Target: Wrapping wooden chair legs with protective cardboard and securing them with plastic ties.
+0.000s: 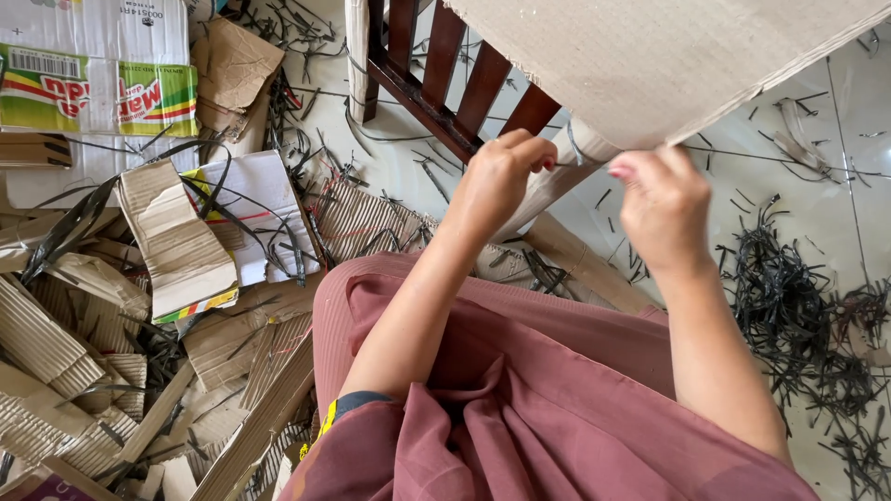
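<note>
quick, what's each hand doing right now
Left hand: closed, pinching the cardboard sheet at its lower edge.
Right hand: closed, gripping the same edge.

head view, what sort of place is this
Likely a home or small workshop floor where cardboard is pulled apart by hand. Both hands, left and right, pinch a large cardboard sheet; torn corrugated scraps and black strap offcuts litter the tiled floor beside a wooden chair.
</note>
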